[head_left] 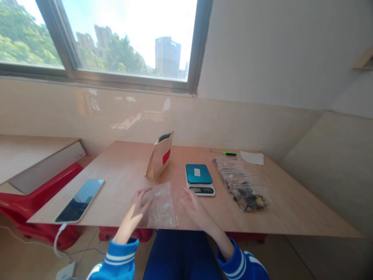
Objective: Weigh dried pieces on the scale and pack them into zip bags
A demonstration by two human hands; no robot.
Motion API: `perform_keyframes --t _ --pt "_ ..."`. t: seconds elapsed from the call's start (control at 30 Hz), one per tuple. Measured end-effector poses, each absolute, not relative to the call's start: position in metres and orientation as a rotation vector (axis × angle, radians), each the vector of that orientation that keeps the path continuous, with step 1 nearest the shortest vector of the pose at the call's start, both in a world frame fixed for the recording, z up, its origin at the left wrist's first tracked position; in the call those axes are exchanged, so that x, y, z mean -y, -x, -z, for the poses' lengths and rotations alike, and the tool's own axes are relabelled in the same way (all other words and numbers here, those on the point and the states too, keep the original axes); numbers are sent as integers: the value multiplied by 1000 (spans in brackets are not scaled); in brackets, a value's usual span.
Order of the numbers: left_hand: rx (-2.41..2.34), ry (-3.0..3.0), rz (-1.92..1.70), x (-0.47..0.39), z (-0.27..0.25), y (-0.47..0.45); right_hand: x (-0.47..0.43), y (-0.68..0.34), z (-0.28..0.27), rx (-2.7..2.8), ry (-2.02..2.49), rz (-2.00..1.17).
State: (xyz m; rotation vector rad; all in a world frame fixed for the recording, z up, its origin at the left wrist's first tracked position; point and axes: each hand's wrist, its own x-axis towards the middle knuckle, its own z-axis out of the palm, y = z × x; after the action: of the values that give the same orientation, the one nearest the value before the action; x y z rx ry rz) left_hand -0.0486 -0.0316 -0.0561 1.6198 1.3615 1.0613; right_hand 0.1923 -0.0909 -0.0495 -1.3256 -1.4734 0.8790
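Note:
A clear zip bag (162, 208) with a red strip along its right side lies flat on the table, close to the front edge. My left hand (139, 205) is at the bag's left edge, fingers loosely bent and apart, resting on or just over the plastic. To the right of the bag, my right hand (194, 208) hovers with its fingers apart and nothing visible in them; it is slightly blurred. Behind that hand stands a kitchen scale (199, 177) with a teal top and a small display. An upright kraft paper pouch (159, 159) with a red label stands open behind the bag.
Several filled zip bags (247, 198) overlap in a row on the right. Behind them lie a green-and-black tool (230, 154) and a white paper (252, 158). A phone (80, 200) with a cable lies at the left; red stools (43, 202) stand below.

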Motion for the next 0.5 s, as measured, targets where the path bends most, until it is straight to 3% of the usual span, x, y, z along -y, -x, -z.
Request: perform_keyframes --t 0.13,0.27,0.4,0.5 --pt "-1213 -1846 -871 48 69 37 80 -282 47 1617 1545 -213" --pt "-1356 -1988 -719 39 78 54 74 -389 47 1662 1925 311" --pt "-1599 -2025 -701 18 84 85 82 -455 48 1662 2156 426" --pt "-1465 -1976 -951 14 90 94 92 -471 49 1646 2213 427"
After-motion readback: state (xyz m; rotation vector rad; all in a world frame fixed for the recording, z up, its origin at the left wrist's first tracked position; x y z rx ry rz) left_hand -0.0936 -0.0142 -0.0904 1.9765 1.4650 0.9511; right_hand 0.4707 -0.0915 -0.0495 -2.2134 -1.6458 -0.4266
